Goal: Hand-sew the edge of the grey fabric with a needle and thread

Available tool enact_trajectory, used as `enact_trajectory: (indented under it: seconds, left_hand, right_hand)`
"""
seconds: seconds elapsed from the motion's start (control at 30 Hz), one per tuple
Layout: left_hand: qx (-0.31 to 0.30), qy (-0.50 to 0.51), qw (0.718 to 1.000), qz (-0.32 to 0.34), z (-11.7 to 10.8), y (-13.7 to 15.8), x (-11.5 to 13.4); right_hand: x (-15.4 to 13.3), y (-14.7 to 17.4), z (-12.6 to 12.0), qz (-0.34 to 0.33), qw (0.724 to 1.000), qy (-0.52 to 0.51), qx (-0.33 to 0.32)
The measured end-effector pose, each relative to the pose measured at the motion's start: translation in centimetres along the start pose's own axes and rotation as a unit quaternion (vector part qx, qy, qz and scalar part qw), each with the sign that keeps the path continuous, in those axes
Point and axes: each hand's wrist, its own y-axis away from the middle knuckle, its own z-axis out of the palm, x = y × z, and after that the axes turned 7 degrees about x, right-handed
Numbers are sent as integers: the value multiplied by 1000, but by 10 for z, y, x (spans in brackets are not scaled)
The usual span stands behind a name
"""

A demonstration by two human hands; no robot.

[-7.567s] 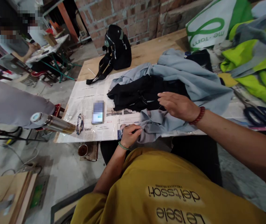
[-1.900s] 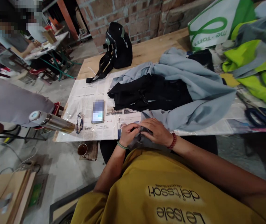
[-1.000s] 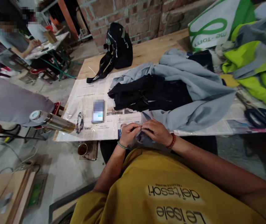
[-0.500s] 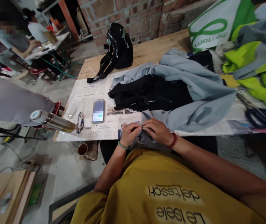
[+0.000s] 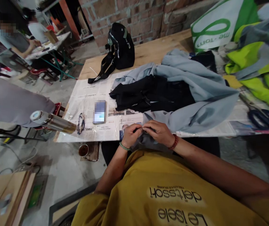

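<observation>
My left hand [image 5: 131,135] and my right hand [image 5: 157,132] meet at the table's front edge, fingertips pinched together and nearly touching. Whatever lies between the fingertips is too small to make out. Grey fabric [image 5: 195,116] runs from the table to just under my right hand, and part of it hangs down below my fingers toward my lap. Black cloth [image 5: 153,94] lies crumpled on top of the grey fabric, just beyond my hands. Large scissors with dark blue handles [image 5: 264,117] rest on the table far to the right.
Newspaper under clear plastic covers the table [image 5: 82,94]. On it lie a phone [image 5: 99,112], eyeglasses [image 5: 80,123], a bottle [image 5: 53,122] at the left edge and a black bag [image 5: 121,47]. Yellow-green fabric [image 5: 261,69] and a green-white bag [image 5: 216,26] are at right. Other people sit at left.
My fingertips have shifted very slightly, staying pinched close together. The fabric and the things on the table have not moved.
</observation>
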Motion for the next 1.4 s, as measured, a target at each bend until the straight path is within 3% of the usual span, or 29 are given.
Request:
enact_trajectory:
  seconds: [0.2, 0.33, 0.43, 0.53, 0.6, 0.73, 0.8, 0.87, 1.0, 1.13, 1.23, 1.33, 1.4]
  left_hand:
    - [4, 10, 1000, 0, 1, 0, -1]
    - [-25, -15, 1000, 7, 1, -1, -1]
    - [-35, -45, 998, 15, 2, 0, 1]
    - [-17, -45, 999, 10, 2, 1, 1]
    - [-15, -36, 999, 11, 2, 1, 0]
    - [-14, -16, 1000, 23, 2, 2, -1]
    - [-10, -17, 1000, 19, 3, 2, 0]
    - [-8, -19, 1000, 15, 3, 1, 1]
    - [-12, -24, 999, 21, 2, 1, 3]
    - [-11, -21, 1000, 13, 2, 1, 4]
    - [-9, -17, 1000, 17, 2, 1, 3]
    - [-12, -26, 999, 22, 2, 1, 2]
    - [-12, -28, 999, 19, 2, 1, 2]
  right_hand:
    - [7, 3, 0, -63, 998, 32, 1]
    - [-1, -9, -9, -63, 997, 32, 34]
    - [-10, -23, -19, -17, 999, 9, 46]
    - [-20, -35, -23, 96, 989, -103, 33]
    - [-26, -39, -23, 210, 946, -247, 8]
    - [-25, -46, -26, 384, 791, -472, -55]
    - [-18, -51, -32, 417, 763, -491, -44]
    - [-9, -56, -40, 420, 774, -474, -13]
    - [4, -61, -51, 363, 838, -403, 61]
    - [8, -57, -55, 253, 927, -239, 141]
    - [12, -52, -60, 127, 979, -64, 146]
    - [22, -48, -69, -7, 994, 47, 96]
    - [30, -47, -74, -50, 992, 84, 83]
